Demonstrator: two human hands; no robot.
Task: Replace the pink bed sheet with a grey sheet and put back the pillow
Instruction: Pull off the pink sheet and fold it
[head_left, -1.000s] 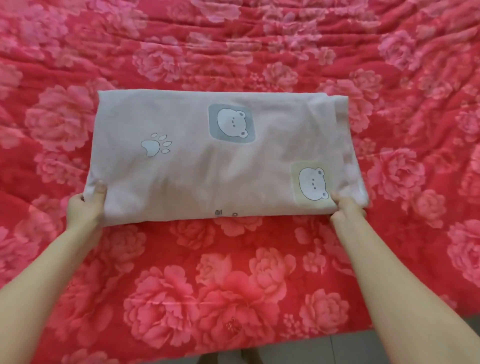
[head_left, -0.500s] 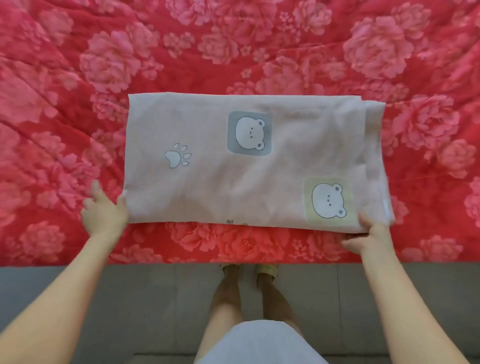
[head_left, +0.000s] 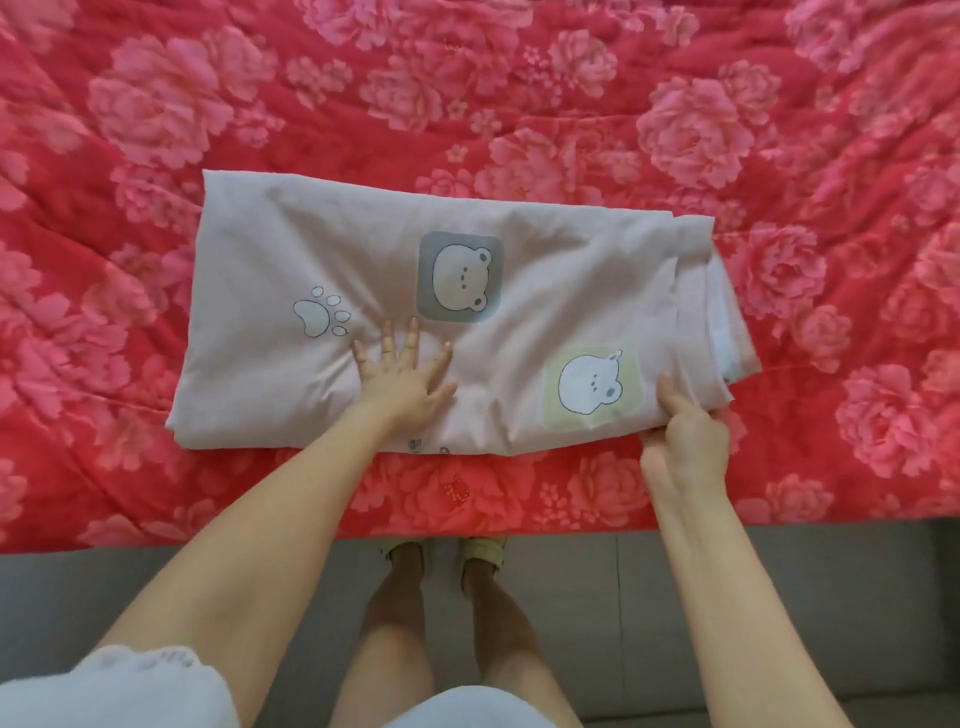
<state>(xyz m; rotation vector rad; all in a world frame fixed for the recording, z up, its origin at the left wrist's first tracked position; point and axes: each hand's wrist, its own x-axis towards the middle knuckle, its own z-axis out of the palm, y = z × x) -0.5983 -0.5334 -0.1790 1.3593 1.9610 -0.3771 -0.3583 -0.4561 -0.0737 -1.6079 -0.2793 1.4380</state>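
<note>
A folded pale pink sheet (head_left: 571, 270) printed with bear faces and a paw lies flat on the bed near its front edge. My left hand (head_left: 402, 376) presses flat on the middle of the fold, fingers spread and straight. My right hand (head_left: 683, 436) grips the sheet's near right corner, thumb on top and fingers underneath, lifting the edge slightly. No grey sheet and no pillow appear in view.
A red quilt with pink flowers (head_left: 467, 104) covers the whole bed. The bed's front edge runs across the lower part of the view, with grey floor tiles (head_left: 597, 597) below. My legs and sandalled feet stand close to the edge.
My left hand left the sheet's near left corner and moved onto the middle of the fold, now lying flat. My right hand keeps hold of the right corner. The camera has tilted further down.
</note>
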